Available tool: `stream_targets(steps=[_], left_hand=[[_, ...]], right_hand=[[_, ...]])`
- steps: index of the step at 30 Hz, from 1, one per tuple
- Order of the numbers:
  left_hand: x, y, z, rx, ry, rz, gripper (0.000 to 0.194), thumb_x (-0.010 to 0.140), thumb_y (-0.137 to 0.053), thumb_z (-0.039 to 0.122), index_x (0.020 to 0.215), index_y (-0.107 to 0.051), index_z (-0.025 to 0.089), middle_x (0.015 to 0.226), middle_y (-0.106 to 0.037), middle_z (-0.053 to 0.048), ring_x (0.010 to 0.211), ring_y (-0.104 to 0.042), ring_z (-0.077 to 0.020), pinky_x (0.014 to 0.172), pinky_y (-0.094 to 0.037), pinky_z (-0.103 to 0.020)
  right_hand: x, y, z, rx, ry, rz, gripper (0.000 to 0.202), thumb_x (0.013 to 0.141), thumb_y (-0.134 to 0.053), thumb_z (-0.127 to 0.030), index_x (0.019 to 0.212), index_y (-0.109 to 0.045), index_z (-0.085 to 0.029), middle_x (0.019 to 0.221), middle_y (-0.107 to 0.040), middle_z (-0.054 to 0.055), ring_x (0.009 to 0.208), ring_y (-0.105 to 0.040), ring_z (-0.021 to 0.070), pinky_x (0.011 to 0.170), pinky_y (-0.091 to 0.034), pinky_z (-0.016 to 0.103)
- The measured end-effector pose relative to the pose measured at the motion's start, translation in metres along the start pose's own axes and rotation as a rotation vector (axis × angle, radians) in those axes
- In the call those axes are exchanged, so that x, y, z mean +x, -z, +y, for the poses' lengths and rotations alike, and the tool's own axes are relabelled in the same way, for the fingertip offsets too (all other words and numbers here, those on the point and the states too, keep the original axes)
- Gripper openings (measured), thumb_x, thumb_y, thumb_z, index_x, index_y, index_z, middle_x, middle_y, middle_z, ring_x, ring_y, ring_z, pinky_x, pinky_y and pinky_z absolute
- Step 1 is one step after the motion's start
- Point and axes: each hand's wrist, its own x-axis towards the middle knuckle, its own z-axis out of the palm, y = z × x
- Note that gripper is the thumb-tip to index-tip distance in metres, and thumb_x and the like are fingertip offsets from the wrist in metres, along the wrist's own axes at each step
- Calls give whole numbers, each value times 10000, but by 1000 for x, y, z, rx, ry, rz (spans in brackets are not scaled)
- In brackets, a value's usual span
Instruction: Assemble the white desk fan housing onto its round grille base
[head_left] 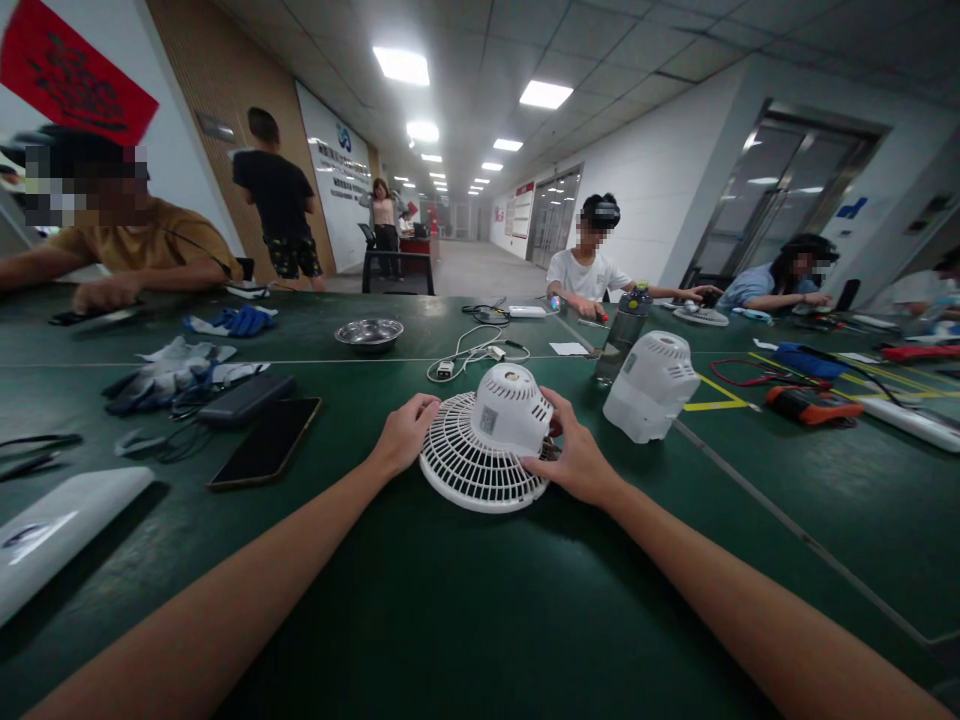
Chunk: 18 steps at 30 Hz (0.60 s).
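A round white fan grille (450, 450) lies on the green table in front of me, with a white motor housing (499, 425) on top of it. The housing has vent slots and a small printed label on its side. My left hand (403, 438) pinches the grille's left rim, its fingers curled and the tips partly hidden. On the other side, my right hand (581, 460) is wrapped around the housing's right side, thumb at the front and fingers behind. A loose white plastic housing cover (651, 385) stands to the right of that hand.
Behind the grille lie a white cable (469, 358) and a metal bowl (369, 335). A phone (266, 443), a power bank (247, 398) and gloves (176, 370) are at left. A bottle (622, 335) and an orange multimeter (814, 405) are at right. Other people sit around the table.
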Motion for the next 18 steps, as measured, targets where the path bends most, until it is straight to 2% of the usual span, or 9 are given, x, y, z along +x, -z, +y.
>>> stream_targets(steps=[3, 6, 9, 12, 15, 18], left_hand=[[-4, 2, 1, -197, -37, -6, 515, 942, -387, 566, 1161, -626, 166, 988, -725, -72, 864, -678, -237, 763, -495, -345], [-7, 2, 4, -423, -177, 92, 551, 961, -342, 564, 1229, -586, 149, 1087, -707, -104, 942, -667, -235, 811, -506, -348], [-8, -2, 8, -446, -250, 163, 535, 946, -409, 569, 1209, -623, 156, 1191, -681, -115, 1046, -637, -242, 881, -494, -352], [-8, -10, 13, -493, -119, 47, 513, 888, -555, 561, 1124, -681, 122, 1113, -717, -127, 993, -666, -259, 885, -514, -386], [-9, -18, 17, -634, 77, -11, 436, 818, -689, 492, 1007, -712, 100, 966, -750, -120, 882, -706, -255, 844, -556, -415], [-9, -24, 17, -685, 182, 31, 324, 777, -752, 401, 915, -724, 109, 836, -755, -93, 762, -718, -226, 776, -590, -408]], right_hand=[[-1, 2, -5, 93, -55, 38, 1029, 638, -848, -334, 1502, -291, -286, 1109, -660, 62, 941, -634, 253, 888, -519, 457], [-1, 1, -9, 398, -173, 108, 1046, 636, -858, -327, 1503, -274, -304, 1059, -691, 47, 926, -658, 255, 866, -527, 446], [-3, -6, -12, 837, -326, 132, 782, 750, -759, -404, 1431, -391, -297, 1057, -713, 43, 962, -678, 254, 873, -532, 436], [-6, -16, -12, 1160, -488, -41, 454, 843, -618, -490, 1225, -590, -245, 1061, -727, 52, 1013, -678, 256, 903, -529, 439], [-7, -22, -10, 1298, -572, -162, 353, 862, -579, -483, 1094, -645, -226, 1031, -736, 47, 1045, -673, 246, 927, -525, 431], [-5, -20, -11, 1358, -562, -187, 307, 861, -565, -470, 1006, -655, -216, 987, -739, 46, 1075, -662, 251, 935, -524, 437]])
